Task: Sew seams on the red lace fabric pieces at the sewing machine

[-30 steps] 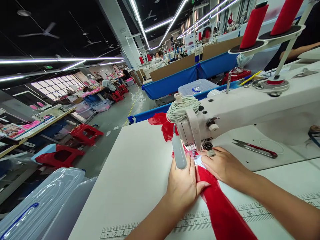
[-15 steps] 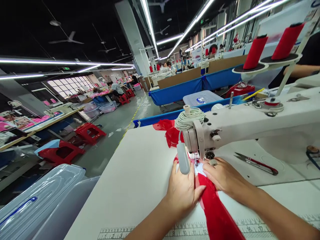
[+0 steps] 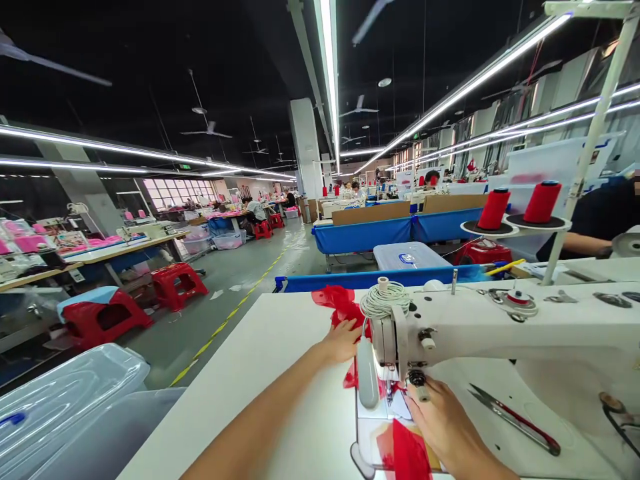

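Note:
My left hand (image 3: 343, 341) reaches to the far left of the sewing machine head (image 3: 390, 340), its fingers stretched out over bunched sheer red fabric (image 3: 339, 301). My right hand (image 3: 440, 417) lies just right of the needle and presser foot (image 3: 389, 392), fingers extended and partly hidden behind the machine's knobs. A red fabric strip (image 3: 411, 453) lies in front of the foot, near that hand. A grey lamp (image 3: 369, 377) hangs left of the needle and covers part of the sewing spot. Thread snips (image 3: 515, 417) rest on the machine bed, right of my right hand.
Two red thread cones (image 3: 517, 205) stand on a holder behind the machine. A blue cloth trough (image 3: 380, 277) runs along the table's far edge. Lidded plastic bins (image 3: 75, 400) and red stools (image 3: 107, 317) stand left. A co-worker's arm (image 3: 580, 245) shows at right.
My left hand has left the red strip in front of the needle and moved away to the fabric behind the machine head. My right hand stays near the needle. The view has tilted upward and levelled.

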A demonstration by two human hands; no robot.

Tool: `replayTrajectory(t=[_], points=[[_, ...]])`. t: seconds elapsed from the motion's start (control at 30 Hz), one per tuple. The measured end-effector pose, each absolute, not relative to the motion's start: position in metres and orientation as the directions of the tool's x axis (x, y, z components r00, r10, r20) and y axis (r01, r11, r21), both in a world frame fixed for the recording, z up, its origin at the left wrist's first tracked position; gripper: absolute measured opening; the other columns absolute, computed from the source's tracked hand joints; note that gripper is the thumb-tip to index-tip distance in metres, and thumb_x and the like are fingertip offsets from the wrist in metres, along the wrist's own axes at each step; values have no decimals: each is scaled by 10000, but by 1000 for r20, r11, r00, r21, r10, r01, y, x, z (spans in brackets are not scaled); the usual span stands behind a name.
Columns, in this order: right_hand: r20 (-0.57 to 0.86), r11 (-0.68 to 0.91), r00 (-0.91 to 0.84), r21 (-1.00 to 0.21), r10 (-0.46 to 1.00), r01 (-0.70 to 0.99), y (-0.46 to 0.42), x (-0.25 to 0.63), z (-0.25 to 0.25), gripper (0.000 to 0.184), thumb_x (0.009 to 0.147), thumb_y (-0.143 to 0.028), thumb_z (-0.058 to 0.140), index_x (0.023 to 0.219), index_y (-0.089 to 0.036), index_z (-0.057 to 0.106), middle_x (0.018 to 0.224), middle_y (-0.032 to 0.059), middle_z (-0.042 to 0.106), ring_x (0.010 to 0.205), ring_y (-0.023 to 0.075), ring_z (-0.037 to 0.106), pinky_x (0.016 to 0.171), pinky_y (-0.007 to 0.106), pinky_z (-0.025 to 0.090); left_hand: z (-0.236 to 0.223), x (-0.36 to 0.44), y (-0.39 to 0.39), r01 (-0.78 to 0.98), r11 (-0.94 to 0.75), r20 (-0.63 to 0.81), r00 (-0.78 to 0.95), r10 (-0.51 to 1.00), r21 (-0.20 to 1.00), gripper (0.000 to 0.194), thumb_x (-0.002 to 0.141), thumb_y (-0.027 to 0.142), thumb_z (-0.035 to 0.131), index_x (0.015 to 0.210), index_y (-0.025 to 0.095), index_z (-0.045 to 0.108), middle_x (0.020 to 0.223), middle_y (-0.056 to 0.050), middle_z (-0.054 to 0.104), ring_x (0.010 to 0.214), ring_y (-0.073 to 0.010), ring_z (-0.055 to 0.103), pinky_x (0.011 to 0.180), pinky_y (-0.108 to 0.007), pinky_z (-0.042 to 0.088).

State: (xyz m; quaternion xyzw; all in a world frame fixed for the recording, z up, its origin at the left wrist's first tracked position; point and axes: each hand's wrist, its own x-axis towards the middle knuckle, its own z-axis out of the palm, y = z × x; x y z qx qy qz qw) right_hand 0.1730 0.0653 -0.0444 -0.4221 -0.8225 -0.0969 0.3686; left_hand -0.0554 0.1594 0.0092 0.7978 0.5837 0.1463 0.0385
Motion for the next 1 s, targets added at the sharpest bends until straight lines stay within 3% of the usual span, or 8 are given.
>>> replayTrajectory(t=[0.07, 0.17, 0.3, 0.47, 0.53, 0.7, 0.87, 1.0], points=[[663, 621, -398, -129, 634, 773, 66, 175, -47, 298, 875, -104, 376, 790, -229, 633, 765, 57, 687, 727, 204, 651, 685, 322, 525, 9, -57, 176, 962, -196, 173, 164, 971, 189, 440, 821, 412, 692, 1217, 245, 598, 1330, -102, 539, 1211, -330, 518, 979, -550, 441], [682, 607, -382, -115, 623, 786, 69, 179, -50, 280, 851, -107, 424, 969, -218, 652, 936, 95, 711, 875, 246, 663, 774, 375, 541, 7, -57, 190, 984, -21, 259, -25, 966, 174, 386, 927, 357, 594, 1263, 175, 538, 1317, -111, 521, 1156, -274, 544, 959, -513, 465], [686, 614, -380, -123, 620, 780, 71, 178, -48, 311, 837, -82, 401, 971, -217, 647, 908, 101, 700, 855, 254, 660, 738, 380, 547, 6, -60, 195, 982, -2, 314, -59, 948, 190, 348, 933, 357, 591, 1222, 166, 556, 1247, -94, 560, 1080, -240, 582, 908, -462, 504], [641, 627, -345, -280, 686, 727, 70, 182, -35, 268, 833, -92, 371, 838, -205, 614, 788, 63, 673, 693, 200, 652, 636, 314, 538, 5, -60, 176, 970, -1, 369, -92, 925, 244, 419, 945, 153, 451, 1363, 148, 461, 1444, -161, 429, 1365, -337, 344, 1113, -612, 223], [599, 599, -326, -336, 731, 727, 71, 187, -34, 245, 841, -124, 377, 870, -207, 606, 827, 61, 669, 729, 197, 658, 655, 308, 538, 0, -57, 154, 963, -49, 376, -56, 925, 266, 468, 913, 79, 383, 1371, 159, 442, 1447, -144, 430, 1368, -294, 350, 1138, -562, 209], [499, 474, -232, -436, 835, 765, 67, 195, -38, 226, 840, -171, 363, 916, -207, 574, 996, 106, 653, 930, 234, 637, 752, 355, 516, -8, -45, 62, 900, -295, 358, 173, 917, 320, 395, 811, 45, 411, 1156, 175, 554, 1160, -92, 604, 1074, -207, 568, 928, -376, 479], [340, 418, -282, -449, 897, 790, 40, 196, -15, 222, 859, -196, 395, 665, -234, 495, 613, -7, 604, 521, 157, 549, 476, 262, 382, 3, -28, -18, 776, -493, 307, 394, 866, 395, 194, 814, 113, 453, 922, 204, 586, 844, -25, 633, 773, -182, 598, 697, -310, 504], [114, 366, -351, -401, 929, 839, 10, 197, 9, 215, 821, -235, 504, 607, -230, 486, 552, -28, 599, 484, 152, 537, 431, 242, 281, 9, -6, -48, 727, -465, 192, 431, 882, 504, 133, 847, 126, 470, 863, 206, 575, 821, -5, 642, 734, -156, 601, 664, -268, 482]])
